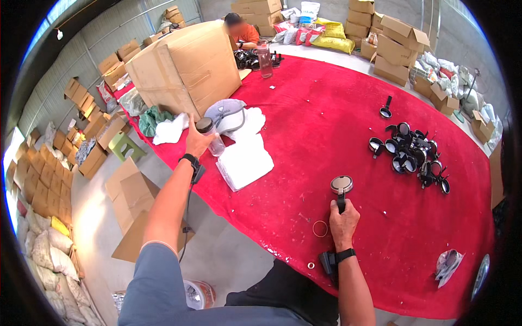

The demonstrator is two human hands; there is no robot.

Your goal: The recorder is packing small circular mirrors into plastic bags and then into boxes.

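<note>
My left hand [198, 141] is closed round a clear bottle with a dark lid [216, 145], which stands at the table's left edge beside a grey cap [227, 115] and folded white cloths [247, 163]. Near the front edge, my right hand [343, 223] grips the black handle of a small round mirror [341, 185], its silvery disc pointing away from me. A thin ring [320, 229] lies just left of that hand, and a smaller ring [311, 265] sits closer to the edge. Similar round black-rimmed mirrors [410, 149] are heaped to the right, with a single one [386, 111] apart behind them.
A large cardboard box [185, 68] stands on the red-covered table [304, 125] at the far left. Behind it sits another person in orange [247, 35], near a pinkish bottle [265, 60]. A crumpled plastic bag [448, 266] lies at the right. An open carton [136, 201] is on the floor.
</note>
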